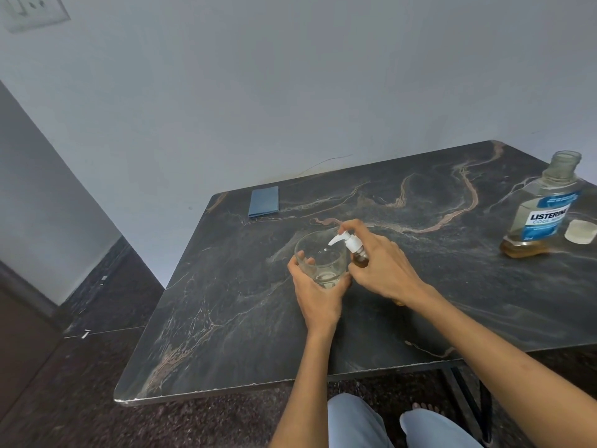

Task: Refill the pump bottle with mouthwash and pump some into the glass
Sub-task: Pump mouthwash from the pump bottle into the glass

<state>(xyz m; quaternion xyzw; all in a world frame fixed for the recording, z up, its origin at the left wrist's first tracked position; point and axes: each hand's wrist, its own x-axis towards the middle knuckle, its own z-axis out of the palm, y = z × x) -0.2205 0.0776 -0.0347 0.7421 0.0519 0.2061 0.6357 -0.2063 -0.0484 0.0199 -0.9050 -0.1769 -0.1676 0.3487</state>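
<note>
What the next stroke turned on, as I judged it, was the line from nozzle to rim. The pump bottle [358,255] leaned toward my left, its long axis tipped so that the white pump head [347,239] ran out over the near-right edge of the glass [319,260], with the spout tip sitting above the open mouth rather than outside it.

My right hand [381,263] was curled round the amber body of the bottle, the forefinger crooked up onto the top of the pump head, so the thing to be pressed lay directly under that finger. My left hand [315,289] wrapped the glass from the near side, fingers on its left wall and thumb on the right, holding it down on the desk [226,302]. A little clear liquid seemed to sit at the bottom, though I could not tell how much.

The mouthwash bottle [542,211] stood uncapped well off to the right, its cap [580,231] just beside it, out of both hands' way.
</note>
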